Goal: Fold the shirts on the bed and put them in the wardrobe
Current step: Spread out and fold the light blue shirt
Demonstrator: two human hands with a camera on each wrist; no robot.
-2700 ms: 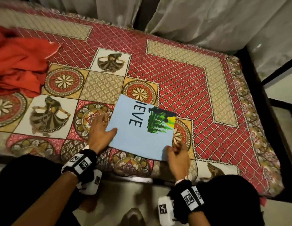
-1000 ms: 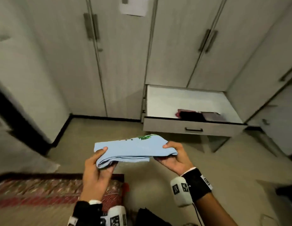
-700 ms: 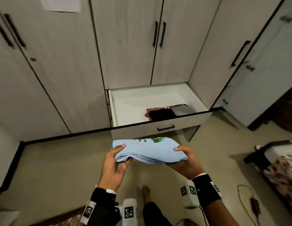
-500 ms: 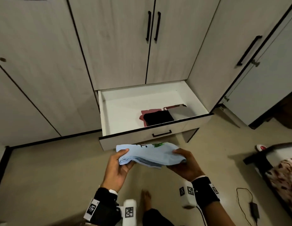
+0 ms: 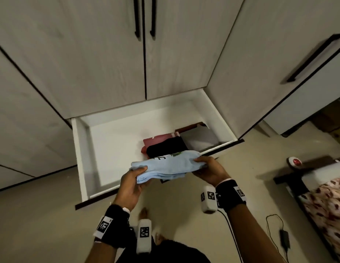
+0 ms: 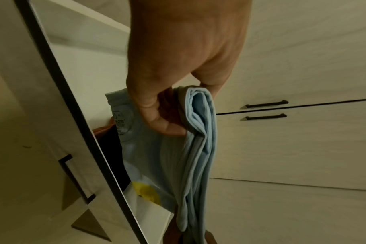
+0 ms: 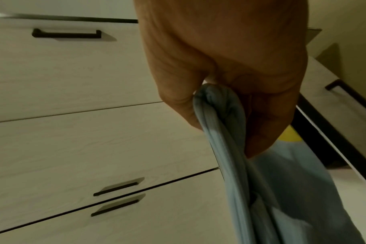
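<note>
A folded light-blue shirt point(image 5: 165, 166) with dark letters and a green and yellow print hangs level over the front edge of the open white drawer point(image 5: 116, 137). My left hand point(image 5: 136, 176) grips its left end point(image 6: 198, 132), thumb on top and fingers below. My right hand point(image 5: 203, 166) grips the right end point(image 7: 226, 132) the same way. In the drawer's right half lie a folded pink shirt point(image 5: 156, 142), a black one point(image 5: 165, 148) on it and a grey one point(image 5: 199, 138) beside them. The drawer's left half shows bare white floor.
Closed wardrobe doors point(image 5: 108, 54) with black bar handles point(image 5: 137, 18) stand above the drawer. The patterned bed corner point(image 5: 325, 207) sits at the right. A cable with a charger brick point(image 5: 284, 237) lies on the beige floor, and a small red-and-white thing point(image 5: 295, 161) beyond it.
I turned from the bed, where the shirt lay folded, and walked to the wardrobe. The shirt has come forward and now hangs over the open drawer's front edge.
</note>
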